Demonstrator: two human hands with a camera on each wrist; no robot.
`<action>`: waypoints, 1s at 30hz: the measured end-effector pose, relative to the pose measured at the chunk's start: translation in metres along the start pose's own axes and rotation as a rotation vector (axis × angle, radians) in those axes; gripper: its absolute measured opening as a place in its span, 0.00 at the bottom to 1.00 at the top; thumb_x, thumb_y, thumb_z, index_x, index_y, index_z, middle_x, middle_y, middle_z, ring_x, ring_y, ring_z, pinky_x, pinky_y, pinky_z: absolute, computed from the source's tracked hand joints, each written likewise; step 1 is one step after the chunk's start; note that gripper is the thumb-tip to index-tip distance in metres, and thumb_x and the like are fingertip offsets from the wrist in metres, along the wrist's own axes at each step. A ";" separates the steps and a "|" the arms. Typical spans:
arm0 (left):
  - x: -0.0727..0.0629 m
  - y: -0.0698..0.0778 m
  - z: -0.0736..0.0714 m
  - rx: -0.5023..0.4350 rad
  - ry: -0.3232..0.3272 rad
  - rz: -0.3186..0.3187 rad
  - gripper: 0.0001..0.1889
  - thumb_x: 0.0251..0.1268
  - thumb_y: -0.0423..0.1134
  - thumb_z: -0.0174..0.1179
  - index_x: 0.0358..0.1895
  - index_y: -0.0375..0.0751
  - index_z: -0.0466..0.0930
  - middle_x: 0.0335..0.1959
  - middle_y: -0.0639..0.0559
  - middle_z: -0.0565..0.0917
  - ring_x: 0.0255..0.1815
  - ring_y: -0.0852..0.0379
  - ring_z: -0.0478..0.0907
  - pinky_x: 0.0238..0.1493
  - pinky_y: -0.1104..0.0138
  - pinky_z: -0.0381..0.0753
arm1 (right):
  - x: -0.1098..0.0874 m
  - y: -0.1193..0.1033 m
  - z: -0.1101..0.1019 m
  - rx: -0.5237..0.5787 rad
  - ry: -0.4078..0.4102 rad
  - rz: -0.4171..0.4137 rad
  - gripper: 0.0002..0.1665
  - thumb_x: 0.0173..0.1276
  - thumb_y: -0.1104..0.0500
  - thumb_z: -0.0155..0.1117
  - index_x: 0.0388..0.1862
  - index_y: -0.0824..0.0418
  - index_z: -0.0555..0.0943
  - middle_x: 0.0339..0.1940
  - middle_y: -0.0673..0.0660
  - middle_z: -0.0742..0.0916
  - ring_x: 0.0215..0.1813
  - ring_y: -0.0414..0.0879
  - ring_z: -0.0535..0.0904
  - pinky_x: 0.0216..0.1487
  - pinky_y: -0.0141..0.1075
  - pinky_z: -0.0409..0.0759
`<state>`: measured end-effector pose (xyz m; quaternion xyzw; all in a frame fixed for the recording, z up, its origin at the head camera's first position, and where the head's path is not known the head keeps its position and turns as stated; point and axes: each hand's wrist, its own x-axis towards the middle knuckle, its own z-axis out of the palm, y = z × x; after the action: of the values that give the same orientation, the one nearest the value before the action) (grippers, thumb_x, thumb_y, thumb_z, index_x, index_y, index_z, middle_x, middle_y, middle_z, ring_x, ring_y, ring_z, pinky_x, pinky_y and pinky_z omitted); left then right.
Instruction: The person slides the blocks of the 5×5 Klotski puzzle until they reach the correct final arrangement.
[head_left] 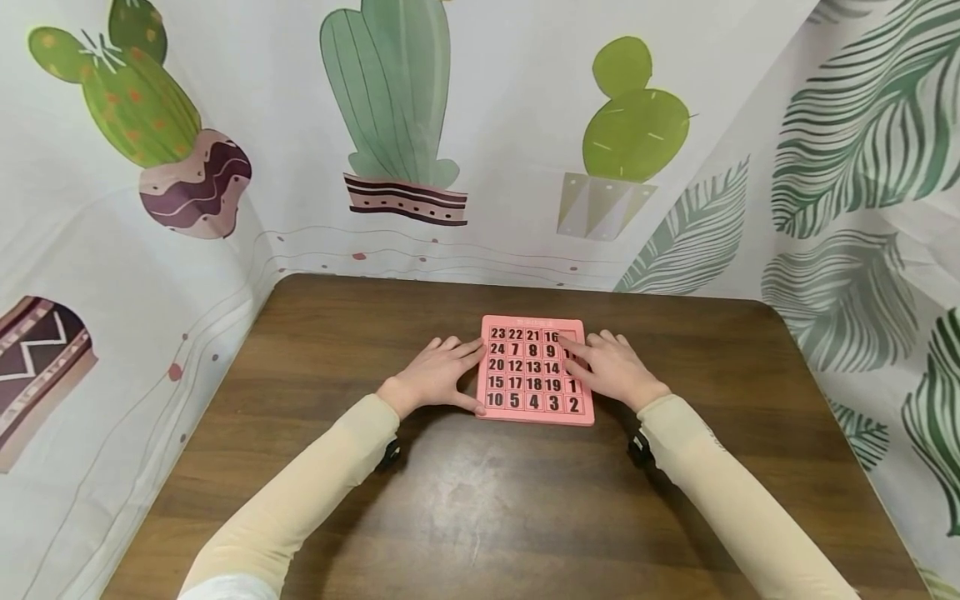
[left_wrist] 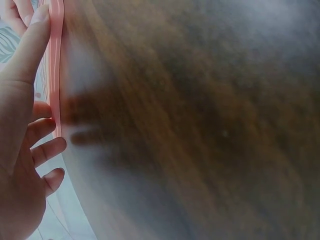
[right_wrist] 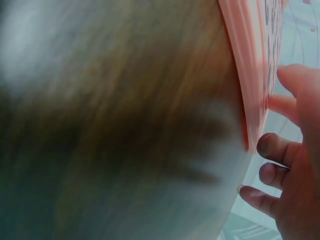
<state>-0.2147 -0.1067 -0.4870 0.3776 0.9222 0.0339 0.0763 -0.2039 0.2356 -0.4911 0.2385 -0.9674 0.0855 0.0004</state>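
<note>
A pink number slide puzzle (head_left: 536,417) lies flat on the table, its square tiles printed with large black numbers. Along its left edge rests my left hand (head_left: 435,375), the thumb by the lower corner and the index finger higher up. In the left wrist view, the thumb (left_wrist: 35,45) and fingertips meet the puzzle's pink side. My right hand (head_left: 617,368) reaches over the right edge, with the index fingertip beside the 16 tile (head_left: 551,337) in the top row. Its thumb lies lower, over the right column, partly hiding tiles there. The other right fingers extend beyond the frame.
The brown wooden table (head_left: 465,517) spreads around the puzzle. A white cloth backdrop (head_left: 517,150) printed with cacti and leaves hangs behind and at both sides. Dark wrist devices (head_left: 640,448) sit under both sleeves.
</note>
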 end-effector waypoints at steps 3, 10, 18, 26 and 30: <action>-0.001 0.001 -0.001 -0.004 -0.001 0.003 0.62 0.50 0.80 0.65 0.83 0.44 0.60 0.83 0.49 0.61 0.64 0.49 0.68 0.61 0.54 0.67 | 0.001 -0.002 0.000 0.005 -0.013 0.002 0.32 0.78 0.42 0.60 0.75 0.53 0.77 0.31 0.54 0.80 0.41 0.54 0.70 0.48 0.49 0.67; -0.003 0.002 0.003 -0.021 -0.008 0.002 0.62 0.50 0.80 0.65 0.83 0.44 0.59 0.83 0.49 0.61 0.65 0.48 0.68 0.61 0.53 0.66 | -0.011 0.000 -0.003 0.018 0.020 -0.027 0.30 0.78 0.46 0.62 0.74 0.54 0.78 0.32 0.54 0.78 0.40 0.53 0.69 0.46 0.48 0.67; -0.003 -0.003 0.008 -0.028 0.024 0.010 0.63 0.48 0.81 0.64 0.83 0.44 0.60 0.83 0.49 0.62 0.66 0.48 0.68 0.62 0.53 0.66 | -0.035 0.007 -0.007 0.006 0.048 -0.111 0.25 0.77 0.48 0.64 0.69 0.52 0.83 0.30 0.49 0.75 0.36 0.48 0.66 0.42 0.43 0.66; -0.002 -0.004 -0.001 -0.036 0.026 0.000 0.62 0.48 0.80 0.67 0.82 0.44 0.62 0.82 0.50 0.63 0.62 0.51 0.69 0.58 0.56 0.66 | -0.039 0.009 -0.008 0.011 0.062 -0.119 0.26 0.76 0.49 0.65 0.70 0.51 0.82 0.30 0.50 0.75 0.36 0.49 0.67 0.41 0.44 0.67; 0.000 0.001 -0.004 -0.057 0.021 0.004 0.63 0.46 0.80 0.68 0.81 0.42 0.62 0.82 0.48 0.63 0.62 0.50 0.69 0.58 0.56 0.66 | -0.039 0.013 -0.008 0.006 0.041 -0.092 0.25 0.77 0.48 0.64 0.70 0.50 0.82 0.30 0.50 0.76 0.36 0.49 0.67 0.41 0.44 0.67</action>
<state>-0.2149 -0.1065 -0.4829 0.3770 0.9208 0.0642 0.0771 -0.1755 0.2658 -0.4868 0.2808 -0.9549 0.0933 0.0235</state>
